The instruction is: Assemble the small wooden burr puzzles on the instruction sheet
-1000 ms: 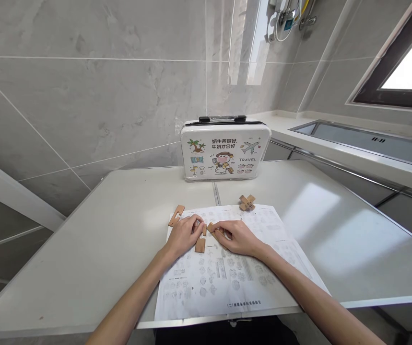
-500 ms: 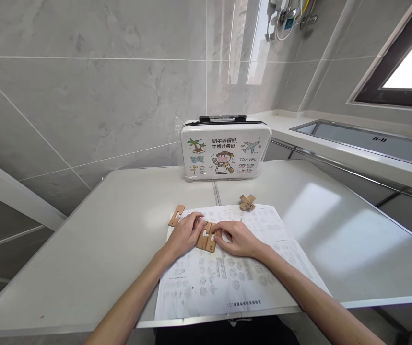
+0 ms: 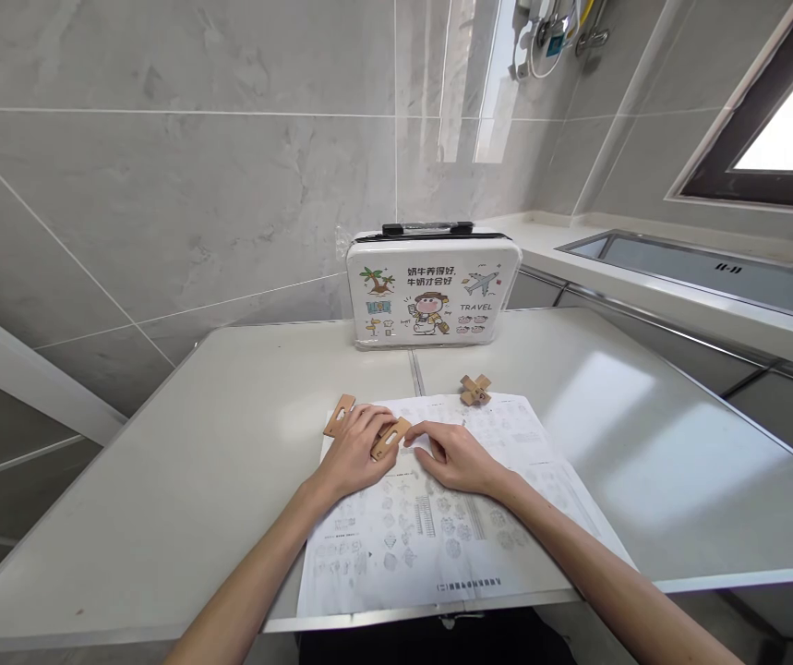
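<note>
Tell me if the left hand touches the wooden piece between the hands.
Touching: the head view shows the left hand gripping the wooden piece.

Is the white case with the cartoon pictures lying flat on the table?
No, the white case stands upright at the far side of the table, with its black handle on top.

Your head camera, sole view: sits above near edge of desk (image 3: 161, 517), tilted forward and down. Faces far tiled wall (image 3: 161, 185), case (image 3: 430, 291) dead ahead. Your left hand (image 3: 354, 457) and right hand (image 3: 462, 459) close, mid-frame. Sink counter (image 3: 679, 296) far right.
</note>
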Motion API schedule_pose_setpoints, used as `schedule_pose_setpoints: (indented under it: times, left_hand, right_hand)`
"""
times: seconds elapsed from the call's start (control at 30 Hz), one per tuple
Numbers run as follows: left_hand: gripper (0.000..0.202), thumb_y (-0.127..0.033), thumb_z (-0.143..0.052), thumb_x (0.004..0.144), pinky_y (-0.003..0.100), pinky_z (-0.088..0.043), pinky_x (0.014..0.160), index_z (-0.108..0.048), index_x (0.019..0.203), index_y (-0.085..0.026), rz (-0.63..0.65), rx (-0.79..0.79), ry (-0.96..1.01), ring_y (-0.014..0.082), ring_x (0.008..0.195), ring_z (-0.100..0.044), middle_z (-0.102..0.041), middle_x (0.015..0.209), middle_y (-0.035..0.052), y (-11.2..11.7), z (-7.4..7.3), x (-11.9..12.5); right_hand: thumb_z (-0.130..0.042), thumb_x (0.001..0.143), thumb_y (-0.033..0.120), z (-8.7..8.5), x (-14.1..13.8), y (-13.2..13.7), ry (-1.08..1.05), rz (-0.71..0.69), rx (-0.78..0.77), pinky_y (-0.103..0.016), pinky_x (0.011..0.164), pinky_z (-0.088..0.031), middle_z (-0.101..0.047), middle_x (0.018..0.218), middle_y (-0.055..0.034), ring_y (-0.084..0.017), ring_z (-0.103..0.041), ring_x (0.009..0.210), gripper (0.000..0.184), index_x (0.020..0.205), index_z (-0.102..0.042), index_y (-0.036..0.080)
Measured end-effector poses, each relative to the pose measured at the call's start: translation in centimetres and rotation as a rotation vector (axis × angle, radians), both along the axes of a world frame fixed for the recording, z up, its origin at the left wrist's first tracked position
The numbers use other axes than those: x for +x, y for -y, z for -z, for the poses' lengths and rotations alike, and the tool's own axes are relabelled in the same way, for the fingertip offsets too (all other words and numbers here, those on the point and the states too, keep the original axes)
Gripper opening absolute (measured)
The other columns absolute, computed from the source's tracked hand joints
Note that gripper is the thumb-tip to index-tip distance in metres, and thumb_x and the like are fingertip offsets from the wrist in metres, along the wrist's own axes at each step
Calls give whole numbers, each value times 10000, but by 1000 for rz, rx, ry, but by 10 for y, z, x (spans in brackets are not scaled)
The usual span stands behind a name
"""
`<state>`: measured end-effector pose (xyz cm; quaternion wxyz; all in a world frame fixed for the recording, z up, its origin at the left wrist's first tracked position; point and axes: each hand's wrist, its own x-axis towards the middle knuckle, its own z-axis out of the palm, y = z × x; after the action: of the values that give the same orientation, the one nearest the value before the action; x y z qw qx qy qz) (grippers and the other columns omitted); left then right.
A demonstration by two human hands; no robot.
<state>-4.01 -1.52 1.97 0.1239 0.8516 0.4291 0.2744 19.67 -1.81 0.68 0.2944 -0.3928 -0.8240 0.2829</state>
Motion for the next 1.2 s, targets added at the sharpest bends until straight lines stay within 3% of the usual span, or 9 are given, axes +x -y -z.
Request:
schedule_pose_setpoints:
  times: [0.23, 0.37, 0.47, 0.6, 0.73, 1.0, 1.2]
  left_hand:
    - [440, -276, -690, 826, 552, -401, 1128, -596, 1255, -250, -233, 111, -75, 359, 1326, -492, -611, 1360, 122, -5, 8, -5]
    - [591, -475, -768, 787, 601, -320, 1181, -574, 1284, -222, -400, 138, -83, 410, 1393, -409, -539, 1432, 167, -9, 15, -8]
    - [670, -630, -738, 796, 625, -270, 1199, -558, 1300, -227, -449, 109, -78, 408, 1379, -422, -539, 1416, 166, -11, 18, -11]
    - [711, -637, -717, 826, 623, -264, 1216, -517, 1360, -212, -421, 29, -60, 397, 1407, -435, -520, 1453, 174, -13, 22, -13]
    - [670, -544, -690, 889, 566, -384, 1184, -461, 1429, -218, -323, 0, -26, 372, 1447, -435, -478, 1526, 170, -13, 25, -14]
    - [566, -418, -630, 961, 519, -485, 1135, -435, 1468, -258, -160, -61, -21, 323, 1363, -566, -483, 1567, 140, -8, 19, -12]
    - [554, -399, -619, 965, 530, -451, 1175, -479, 1482, -259, -153, -39, -51, 338, 1445, -493, -481, 1585, 130, -8, 19, -13]
  right_hand:
    - [-555, 956, 210, 1, 0, -1, -5, 0, -5, -267, 621, -393, -529, 627, 64, -131, -494, 547, 223, 1134, -689, 228]
    - [-541, 962, 209, 2, 0, -1, 0, 4, 0, -268, 627, -398, -577, 659, 48, -131, -506, 554, 222, 1131, -685, 219]
    - [-524, 971, 215, 4, 1, -2, 18, 20, 11, -274, 628, -401, -590, 670, 42, -137, -515, 559, 223, 1128, -682, 226]
    - [-505, 973, 219, 8, 1, -4, 39, 87, 46, -292, 642, -417, -689, 839, 5, -145, -537, 584, 250, 1164, -664, 244]
    - [-486, 976, 208, 12, 1, -7, 39, 115, 59, -316, 722, -471, -731, 1158, -44, -140, -577, 625, 331, 1275, -622, 252]
    - [-513, 972, 211, 12, 0, -6, 108, 99, 44, -317, 747, -492, -767, 1104, -52, -176, -658, 703, 429, 1391, -601, 242]
    - [-514, 981, 225, 10, 1, -5, 105, 71, 59, -323, 746, -502, -724, 1325, -62, -173, -691, 719, 431, 1403, -585, 277]
